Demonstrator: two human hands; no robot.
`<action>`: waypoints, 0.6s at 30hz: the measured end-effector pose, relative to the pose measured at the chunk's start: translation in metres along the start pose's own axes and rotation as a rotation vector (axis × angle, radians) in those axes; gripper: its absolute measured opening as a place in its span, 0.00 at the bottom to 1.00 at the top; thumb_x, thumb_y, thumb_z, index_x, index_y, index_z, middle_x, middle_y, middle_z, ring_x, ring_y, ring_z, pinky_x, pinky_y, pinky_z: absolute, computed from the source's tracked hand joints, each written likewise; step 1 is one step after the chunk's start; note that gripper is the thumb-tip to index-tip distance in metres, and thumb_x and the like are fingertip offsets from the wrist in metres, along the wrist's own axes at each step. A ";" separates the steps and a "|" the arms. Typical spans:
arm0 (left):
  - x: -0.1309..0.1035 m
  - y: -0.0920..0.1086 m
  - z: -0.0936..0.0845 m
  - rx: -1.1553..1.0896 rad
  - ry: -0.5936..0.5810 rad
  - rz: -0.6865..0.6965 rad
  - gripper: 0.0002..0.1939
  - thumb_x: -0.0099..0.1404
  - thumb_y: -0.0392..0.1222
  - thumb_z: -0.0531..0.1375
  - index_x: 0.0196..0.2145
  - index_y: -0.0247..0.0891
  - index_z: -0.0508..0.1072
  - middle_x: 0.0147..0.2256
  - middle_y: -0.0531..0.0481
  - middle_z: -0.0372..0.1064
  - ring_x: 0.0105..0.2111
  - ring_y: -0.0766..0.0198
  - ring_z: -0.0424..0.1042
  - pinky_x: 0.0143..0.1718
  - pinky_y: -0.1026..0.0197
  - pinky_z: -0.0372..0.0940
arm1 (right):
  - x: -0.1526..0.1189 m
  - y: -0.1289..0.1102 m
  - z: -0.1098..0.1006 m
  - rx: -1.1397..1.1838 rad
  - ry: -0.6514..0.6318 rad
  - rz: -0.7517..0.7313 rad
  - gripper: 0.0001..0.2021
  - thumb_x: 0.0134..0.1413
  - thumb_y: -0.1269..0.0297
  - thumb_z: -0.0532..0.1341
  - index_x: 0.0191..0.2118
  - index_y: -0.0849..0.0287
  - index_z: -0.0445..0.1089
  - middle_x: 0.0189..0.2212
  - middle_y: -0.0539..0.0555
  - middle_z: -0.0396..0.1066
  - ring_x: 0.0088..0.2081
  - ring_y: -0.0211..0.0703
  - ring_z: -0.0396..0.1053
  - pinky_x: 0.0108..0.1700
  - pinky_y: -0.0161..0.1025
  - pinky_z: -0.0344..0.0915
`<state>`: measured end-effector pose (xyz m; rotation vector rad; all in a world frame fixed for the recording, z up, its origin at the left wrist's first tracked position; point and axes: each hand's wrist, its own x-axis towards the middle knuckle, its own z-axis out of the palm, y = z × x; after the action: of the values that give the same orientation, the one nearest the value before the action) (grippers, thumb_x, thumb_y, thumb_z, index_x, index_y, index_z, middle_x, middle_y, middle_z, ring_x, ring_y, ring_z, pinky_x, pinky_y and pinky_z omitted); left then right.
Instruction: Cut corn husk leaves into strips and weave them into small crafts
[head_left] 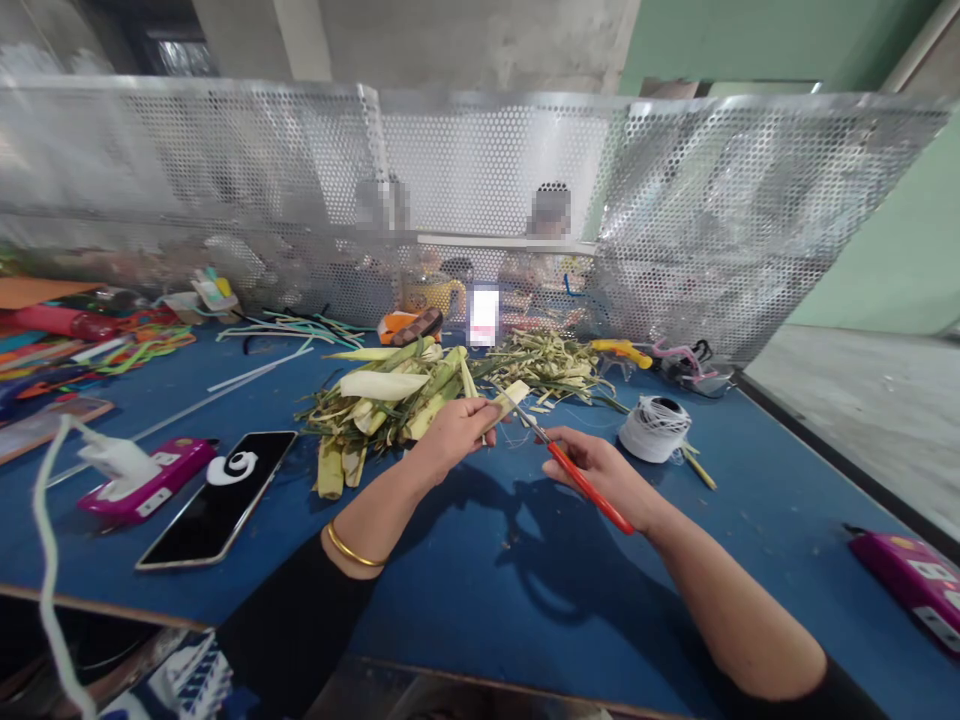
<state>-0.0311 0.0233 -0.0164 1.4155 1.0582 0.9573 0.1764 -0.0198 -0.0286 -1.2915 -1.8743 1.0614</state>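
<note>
Between the thumb and fingers of my left hand [456, 432] is a strip of pale corn husk [511, 397], its free end pointing up and right. My right hand [600, 470] is closed around scissors with red handles [589, 485]. Their metal blades reach the husk strip close to my left fingertips; whether they are parted I cannot tell. Left of and behind my left hand lies a heap of green and cream corn husks [382, 388]. A pile of thin husk scraps [555, 362] spreads beyond my hands. A spool of white thread [654, 430] stands right of my right hand.
A smartphone [221, 505] and a magenta power strip [154, 480] with a white plug lie at left. Another magenta power strip [907, 580] sits at right. A perforated metal screen [487, 150] borders the blue table [465, 600] at the back, with people behind it. Colourful strips [142, 345] lie far left.
</note>
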 end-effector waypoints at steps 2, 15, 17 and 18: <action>0.001 -0.001 0.000 -0.008 0.003 -0.005 0.15 0.61 0.52 0.59 0.29 0.36 0.76 0.19 0.52 0.62 0.16 0.71 0.54 0.19 0.65 0.48 | 0.001 0.001 0.002 0.017 0.000 0.006 0.20 0.49 0.46 0.62 0.38 0.59 0.68 0.22 0.44 0.53 0.24 0.33 0.49 0.24 0.32 0.49; 0.004 -0.004 -0.004 -0.041 -0.021 -0.019 0.15 0.62 0.51 0.58 0.32 0.35 0.75 0.20 0.53 0.64 0.14 0.74 0.50 0.16 0.66 0.45 | 0.004 0.008 0.009 -0.066 0.156 0.007 0.22 0.50 0.41 0.60 0.35 0.58 0.72 0.17 0.45 0.58 0.19 0.35 0.55 0.22 0.34 0.53; 0.006 -0.004 -0.006 -0.109 0.022 -0.033 0.13 0.62 0.49 0.58 0.32 0.35 0.75 0.21 0.52 0.65 0.15 0.74 0.53 0.15 0.67 0.47 | 0.004 0.008 0.004 -0.200 0.297 0.015 0.23 0.51 0.41 0.58 0.40 0.56 0.73 0.20 0.48 0.64 0.21 0.38 0.60 0.25 0.35 0.55; 0.007 -0.003 -0.008 -0.151 0.051 -0.050 0.12 0.62 0.47 0.59 0.31 0.35 0.75 0.22 0.51 0.65 0.15 0.74 0.55 0.16 0.67 0.50 | 0.004 0.008 0.000 -0.300 0.368 0.031 0.22 0.52 0.42 0.58 0.42 0.55 0.72 0.22 0.49 0.67 0.23 0.40 0.62 0.27 0.36 0.56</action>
<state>-0.0371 0.0319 -0.0185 1.2413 1.0319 1.0203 0.1779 -0.0143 -0.0354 -1.5667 -1.7737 0.5195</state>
